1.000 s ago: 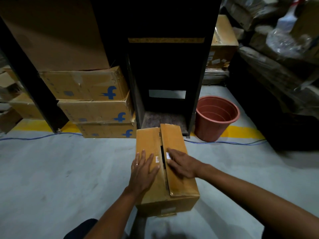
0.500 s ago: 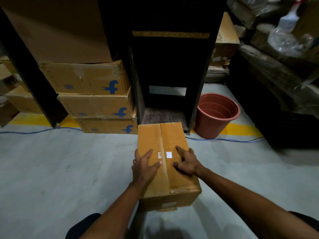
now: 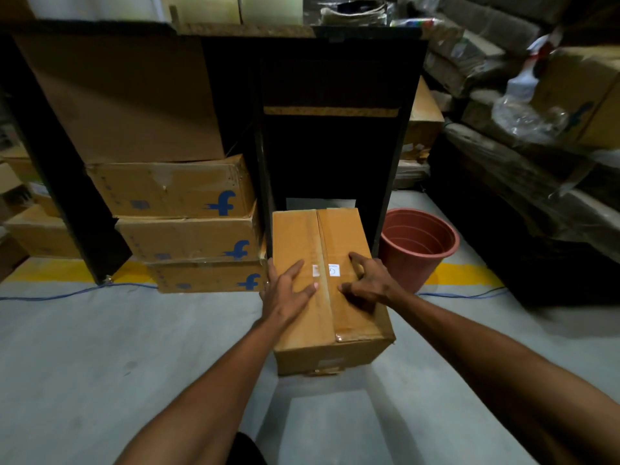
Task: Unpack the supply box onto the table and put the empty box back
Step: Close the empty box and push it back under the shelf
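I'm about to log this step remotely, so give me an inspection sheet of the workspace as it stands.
Surface: grey concrete floor with a yellow painted line.
Job's things: supply box on the floor, flaps closed, far end at the open bay of the dark shelf unit.
Clutter: reddish-brown bucket right of the box; spray bottle on the wrapped goods.
Grippers: left hand flat on the box top; right hand on the top, fingers bent.
Cables: blue cable along the floor.
Surroundings: stacked cartons left of the bay; wrapped bundles right.
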A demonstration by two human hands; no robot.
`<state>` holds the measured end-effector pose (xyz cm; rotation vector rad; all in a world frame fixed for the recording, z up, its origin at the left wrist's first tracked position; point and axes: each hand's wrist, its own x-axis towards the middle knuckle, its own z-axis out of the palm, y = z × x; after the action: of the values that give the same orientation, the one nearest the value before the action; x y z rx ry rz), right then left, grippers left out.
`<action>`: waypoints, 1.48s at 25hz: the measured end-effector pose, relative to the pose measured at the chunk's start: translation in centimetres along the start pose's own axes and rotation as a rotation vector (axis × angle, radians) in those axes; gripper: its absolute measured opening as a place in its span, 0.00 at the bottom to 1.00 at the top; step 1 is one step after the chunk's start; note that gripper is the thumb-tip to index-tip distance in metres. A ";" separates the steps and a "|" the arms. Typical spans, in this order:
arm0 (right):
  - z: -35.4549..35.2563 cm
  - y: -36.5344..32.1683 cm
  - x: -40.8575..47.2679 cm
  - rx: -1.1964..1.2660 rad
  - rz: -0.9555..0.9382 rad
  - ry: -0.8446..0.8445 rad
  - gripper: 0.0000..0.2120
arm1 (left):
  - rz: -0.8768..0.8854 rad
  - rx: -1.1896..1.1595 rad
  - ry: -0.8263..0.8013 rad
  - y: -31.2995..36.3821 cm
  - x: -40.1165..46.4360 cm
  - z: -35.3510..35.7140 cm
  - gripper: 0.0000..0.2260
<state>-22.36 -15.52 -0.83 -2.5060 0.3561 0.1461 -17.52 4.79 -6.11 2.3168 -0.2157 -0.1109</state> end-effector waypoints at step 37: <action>4.8 4.9 14.4 -0.553 -0.390 0.225 0.31 | 0.437 0.849 0.031 0.3 15.1 7.5 0.35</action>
<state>-10.10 -19.78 -10.14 -3.0909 -0.1138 -0.2265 -3.86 -3.64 -11.26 3.0248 -0.8847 0.2933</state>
